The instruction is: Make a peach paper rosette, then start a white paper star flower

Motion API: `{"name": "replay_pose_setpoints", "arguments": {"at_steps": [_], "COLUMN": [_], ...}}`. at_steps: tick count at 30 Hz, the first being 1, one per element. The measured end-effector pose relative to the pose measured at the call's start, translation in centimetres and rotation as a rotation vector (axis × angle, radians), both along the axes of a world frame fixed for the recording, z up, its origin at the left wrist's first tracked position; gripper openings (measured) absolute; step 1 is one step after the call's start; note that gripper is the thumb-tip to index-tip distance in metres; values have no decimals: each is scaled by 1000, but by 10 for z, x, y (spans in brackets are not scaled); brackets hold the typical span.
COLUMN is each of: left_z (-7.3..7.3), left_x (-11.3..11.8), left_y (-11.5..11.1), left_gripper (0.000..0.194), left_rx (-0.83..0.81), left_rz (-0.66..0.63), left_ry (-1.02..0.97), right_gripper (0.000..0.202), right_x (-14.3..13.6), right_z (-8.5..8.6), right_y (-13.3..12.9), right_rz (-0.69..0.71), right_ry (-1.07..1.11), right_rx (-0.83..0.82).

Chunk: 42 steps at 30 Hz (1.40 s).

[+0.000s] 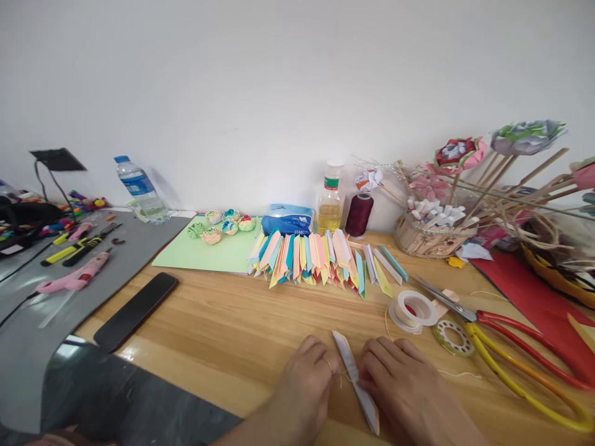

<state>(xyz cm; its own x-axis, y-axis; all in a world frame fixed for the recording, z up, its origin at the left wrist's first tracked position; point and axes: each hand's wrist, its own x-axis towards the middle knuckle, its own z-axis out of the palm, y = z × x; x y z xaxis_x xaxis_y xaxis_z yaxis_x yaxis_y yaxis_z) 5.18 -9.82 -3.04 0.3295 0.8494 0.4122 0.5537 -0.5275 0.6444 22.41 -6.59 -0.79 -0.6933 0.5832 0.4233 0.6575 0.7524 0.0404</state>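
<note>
A pale folded paper strip (352,371) lies slantwise between my two hands, low over the wooden table. Thin string (343,376) crosses near its middle. My left hand (304,384), with a ring on one finger, is closed in a pinch at the strip's left side, where the string runs into its fingers. On the other side, my right hand (404,381) has its fingers curled, thumb and fingertips pressing the strip's edge. A spool of string (413,311) stands just beyond my right hand, beside a small tape roll (453,337).
Large scissors (502,353) lie at the right. Folded paper pieces (307,257) stand in a row at the back, near paper flowers (223,224) on green paper (209,254). A phone (137,311) lies left; a basket (432,238) stands back right.
</note>
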Motion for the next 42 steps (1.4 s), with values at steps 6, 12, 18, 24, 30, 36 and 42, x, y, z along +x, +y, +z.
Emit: {"name": "replay_pose_setpoints", "arguments": {"at_steps": [6, 12, 18, 24, 30, 36, 42], "left_z": [1, 1, 19, 25, 29, 34, 32], "left_x": [1, 10, 25, 30, 28, 24, 25], "left_y": [-2, -7, -1, 6, 9, 8, 7], "left_gripper": [19, 14, 7, 7, 7, 15, 17], "left_rx": [-42, -139, -595, -628, -620, -579, -509], "left_rz": [53, 36, 292, 307, 247, 162, 230], "left_ry": [-95, -182, -226, -263, -229, -149, -61], "right_gripper": [36, 30, 21, 17, 18, 14, 16], "right_x": [1, 1, 5, 15, 19, 2, -6], "right_z": [6, 5, 4, 14, 20, 26, 27], "right_y": [-3, -2, -2, -8, -15, -12, -12], "right_rz": [-22, -4, -3, -107, -72, -129, -157], "right_ry": [-72, -56, -8, 186, 223, 259, 396], "right_rx": [-15, -41, -198, -702, -664, -638, -754]}}
